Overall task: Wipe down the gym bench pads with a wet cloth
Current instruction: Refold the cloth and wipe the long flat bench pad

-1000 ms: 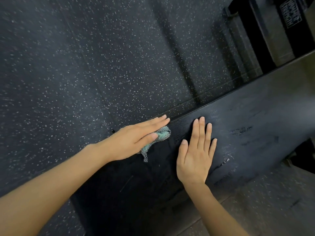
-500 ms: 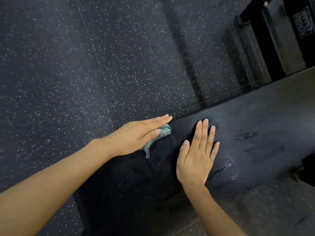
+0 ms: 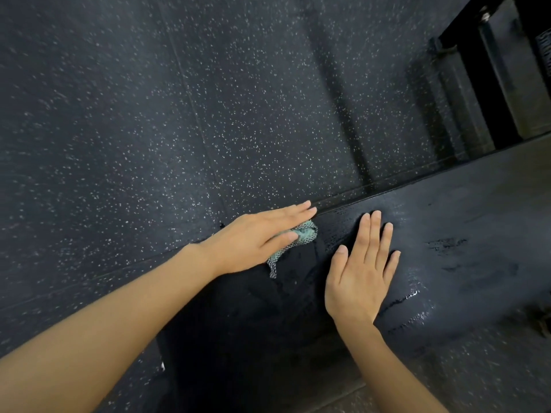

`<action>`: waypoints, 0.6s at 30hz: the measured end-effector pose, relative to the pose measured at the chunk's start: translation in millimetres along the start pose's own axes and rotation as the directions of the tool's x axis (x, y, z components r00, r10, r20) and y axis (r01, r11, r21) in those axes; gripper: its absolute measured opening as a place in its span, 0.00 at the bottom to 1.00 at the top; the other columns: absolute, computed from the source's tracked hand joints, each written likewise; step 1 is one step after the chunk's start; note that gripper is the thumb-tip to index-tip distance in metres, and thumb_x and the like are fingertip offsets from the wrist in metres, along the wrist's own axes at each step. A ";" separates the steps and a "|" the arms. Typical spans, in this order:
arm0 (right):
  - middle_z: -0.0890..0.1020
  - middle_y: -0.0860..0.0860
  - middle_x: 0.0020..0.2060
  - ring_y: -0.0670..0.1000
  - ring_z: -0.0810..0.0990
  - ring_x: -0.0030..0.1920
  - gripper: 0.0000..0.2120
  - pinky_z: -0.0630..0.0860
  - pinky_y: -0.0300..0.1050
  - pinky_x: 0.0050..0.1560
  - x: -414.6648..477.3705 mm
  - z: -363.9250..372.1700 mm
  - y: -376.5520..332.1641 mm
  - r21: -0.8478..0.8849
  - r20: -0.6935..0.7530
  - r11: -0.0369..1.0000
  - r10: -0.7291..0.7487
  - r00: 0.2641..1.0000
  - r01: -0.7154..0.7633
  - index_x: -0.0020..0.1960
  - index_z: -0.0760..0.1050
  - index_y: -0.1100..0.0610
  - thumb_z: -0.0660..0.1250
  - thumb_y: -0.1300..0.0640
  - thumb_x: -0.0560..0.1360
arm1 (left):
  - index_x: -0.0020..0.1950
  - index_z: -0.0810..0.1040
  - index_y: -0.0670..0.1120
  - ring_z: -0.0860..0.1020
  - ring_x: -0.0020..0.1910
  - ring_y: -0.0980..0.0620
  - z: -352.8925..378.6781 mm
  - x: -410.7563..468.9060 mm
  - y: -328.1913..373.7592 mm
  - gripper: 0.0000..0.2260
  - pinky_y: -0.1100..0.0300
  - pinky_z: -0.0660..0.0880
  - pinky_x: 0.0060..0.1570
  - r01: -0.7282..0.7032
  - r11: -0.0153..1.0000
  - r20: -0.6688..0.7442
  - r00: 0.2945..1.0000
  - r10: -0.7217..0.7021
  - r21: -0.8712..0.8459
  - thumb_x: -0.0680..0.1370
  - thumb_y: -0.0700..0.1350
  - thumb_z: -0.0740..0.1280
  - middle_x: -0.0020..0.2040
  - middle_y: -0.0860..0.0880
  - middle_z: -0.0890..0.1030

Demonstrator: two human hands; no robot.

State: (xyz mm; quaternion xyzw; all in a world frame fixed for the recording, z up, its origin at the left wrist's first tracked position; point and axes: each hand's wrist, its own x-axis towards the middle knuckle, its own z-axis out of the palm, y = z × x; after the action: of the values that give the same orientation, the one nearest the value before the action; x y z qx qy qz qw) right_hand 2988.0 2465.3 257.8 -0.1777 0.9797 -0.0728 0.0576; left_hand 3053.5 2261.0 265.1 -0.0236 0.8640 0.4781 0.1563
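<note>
Speckled dark rubber floor [image 3: 125,120] behind a black bench pad [image 3: 465,234] streaked with wet.
The left hand [image 3: 253,236] presses a teal cloth [image 3: 301,236] flat at the pad's far edge, fingers straight; the right hand [image 3: 362,275] rests open-palmed just beside it.

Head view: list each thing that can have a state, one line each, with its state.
left hand: flat, fingers straight, pressing the cloth onto the pad near its far edge.
cloth: bunched under the left hand, one end trailing out below it.
right hand: flat on the pad, fingers straight, holding nothing.
bench pad: partly wet, with glistening streaks to the right of the right hand.
</note>
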 end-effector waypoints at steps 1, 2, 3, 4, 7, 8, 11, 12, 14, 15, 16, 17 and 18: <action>0.48 0.48 0.80 0.50 0.44 0.79 0.30 0.44 0.57 0.77 -0.2 0.3 0.1 -0.002 0.000 1.000 0.001 1.000 -0.001 0.80 0.47 0.54 0.45 0.50 0.80 | 0.79 0.54 0.62 0.54 0.75 0.70 -1.7 -7.7 -3.0 0.23 0.71 0.52 0.73 0.008 1.000 0.002 1.000 -0.008 -0.007 0.84 0.53 0.52 0.78 0.68 0.53; 0.48 0.47 0.80 0.50 0.44 0.79 0.30 0.44 0.57 0.77 -0.4 0.4 0.1 -0.003 0.001 1.000 0.002 1.000 -0.002 0.80 0.47 0.54 0.44 0.50 0.80 | 0.79 0.54 0.63 0.54 0.75 0.71 -3.7 -15.7 -6.3 0.22 0.71 0.52 0.73 0.018 1.000 0.003 1.000 -0.018 -0.018 0.84 0.53 0.52 0.78 0.68 0.54; 0.48 0.47 0.80 0.50 0.43 0.79 0.30 0.44 0.57 0.78 -0.4 0.3 0.2 -0.002 0.001 1.000 0.003 1.000 -0.003 0.80 0.47 0.54 0.44 0.50 0.80 | 0.78 0.54 0.63 0.55 0.75 0.71 -5.5 -23.8 -9.6 0.22 0.71 0.52 0.74 0.027 0.999 0.003 1.000 -0.027 -0.030 0.84 0.53 0.53 0.77 0.68 0.55; 0.48 0.47 0.80 0.50 0.43 0.79 0.30 0.44 0.57 0.78 -0.4 0.2 0.2 -0.001 0.001 1.000 0.003 1.000 -0.003 0.80 0.47 0.54 0.44 0.50 0.80 | 0.78 0.54 0.63 0.55 0.74 0.72 -7.2 -32.2 -13.2 0.22 0.71 0.52 0.74 0.035 0.999 0.002 0.999 -0.035 -0.041 0.84 0.54 0.52 0.77 0.69 0.56; 0.48 0.47 0.80 0.50 0.43 0.79 0.30 0.43 0.57 0.78 -0.3 0.0 -0.2 -0.003 0.008 1.000 0.000 1.000 0.000 0.80 0.46 0.54 0.43 0.49 0.80 | 0.77 0.54 0.65 0.56 0.73 0.73 -11.0 -58.2 -24.1 0.22 0.73 0.51 0.73 0.054 0.997 -0.003 0.999 -0.055 -0.057 0.83 0.57 0.51 0.74 0.74 0.57; 0.48 0.47 0.80 0.49 0.43 0.79 0.30 0.43 0.56 0.78 -0.3 -0.1 -0.2 -0.004 0.009 1.000 -0.002 1.000 0.002 0.81 0.46 0.54 0.43 0.49 0.80 | 0.76 0.54 0.65 0.56 0.73 0.74 -11.8 -65.2 -27.3 0.22 0.74 0.51 0.72 0.061 0.996 -0.003 0.998 -0.061 -0.061 0.82 0.57 0.51 0.73 0.76 0.56; 0.47 0.48 0.80 0.50 0.42 0.79 0.30 0.42 0.56 0.78 -0.7 0.2 0.6 -0.009 0.005 1.000 -0.005 1.000 0.005 0.81 0.45 0.55 0.42 0.49 0.80 | 0.76 0.53 0.66 0.55 0.72 0.76 -14.2 -77.3 -32.7 0.22 0.76 0.51 0.71 0.083 0.995 0.011 0.997 -0.083 -0.063 0.82 0.57 0.51 0.72 0.78 0.54; 0.47 0.48 0.80 0.50 0.42 0.79 0.30 0.42 0.56 0.78 -1.1 0.3 0.5 -0.013 0.006 1.000 -0.002 1.000 0.002 0.81 0.45 0.55 0.42 0.49 0.80 | 0.76 0.53 0.66 0.55 0.72 0.75 -14.5 -78.6 -33.4 0.22 0.76 0.51 0.71 0.083 0.995 0.010 0.997 -0.082 -0.060 0.82 0.57 0.51 0.73 0.76 0.56; 0.47 0.48 0.80 0.50 0.42 0.79 0.30 0.42 0.56 0.78 -1.7 1.5 -0.3 -0.018 0.004 1.000 0.003 1.000 -0.003 0.80 0.45 0.55 0.42 0.49 0.80 | 0.78 0.54 0.63 0.56 0.73 0.73 -13.8 -77.0 -34.1 0.22 0.74 0.52 0.72 0.078 0.996 0.003 0.997 -0.078 -0.049 0.83 0.56 0.51 0.75 0.70 0.58; 0.47 0.48 0.80 0.50 0.42 0.79 0.30 0.42 0.56 0.78 -2.1 2.1 -1.0 -0.015 0.002 1.000 0.010 1.000 -0.010 0.80 0.45 0.55 0.42 0.49 0.80 | 0.78 0.55 0.62 0.57 0.74 0.72 -12.9 -74.6 -34.2 0.22 0.73 0.53 0.72 0.076 0.996 0.000 0.997 -0.076 -0.048 0.83 0.56 0.51 0.76 0.68 0.58; 0.47 0.48 0.80 0.51 0.43 0.79 0.30 0.43 0.57 0.78 -3.3 2.8 -2.9 -0.007 0.001 1.000 0.021 1.000 -0.021 0.80 0.45 0.55 0.41 0.49 0.80 | 0.78 0.55 0.62 0.57 0.74 0.71 -12.3 -71.8 -33.6 0.22 0.73 0.53 0.72 0.074 0.996 -0.003 0.997 -0.074 -0.047 0.83 0.55 0.51 0.77 0.67 0.58; 0.47 0.49 0.80 0.51 0.43 0.79 0.30 0.44 0.58 0.78 -5.7 3.4 -6.5 0.003 0.000 0.999 0.033 0.999 -0.033 0.80 0.46 0.56 0.42 0.49 0.80 | 0.78 0.55 0.62 0.57 0.74 0.70 -11.9 -68.5 -33.0 0.22 0.72 0.54 0.73 0.069 0.996 -0.007 0.998 -0.070 -0.047 0.83 0.54 0.51 0.77 0.66 0.59; 0.48 0.50 0.80 0.52 0.44 0.79 0.30 0.45 0.59 0.78 -10.1 3.7 -11.9 0.010 0.001 0.999 0.038 0.999 -0.038 0.80 0.46 0.56 0.42 0.49 0.80 | 0.78 0.55 0.61 0.58 0.75 0.69 -11.5 -65.3 -32.5 0.22 0.71 0.54 0.73 0.063 0.997 -0.010 0.998 -0.064 -0.047 0.84 0.53 0.52 0.77 0.66 0.59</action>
State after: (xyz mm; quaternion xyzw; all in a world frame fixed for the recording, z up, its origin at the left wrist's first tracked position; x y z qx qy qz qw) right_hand 3002.0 2457.4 257.0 -0.1586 0.9825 -0.0765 0.0605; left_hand 3118.9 2226.8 263.3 -0.0573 0.8523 0.4928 0.1659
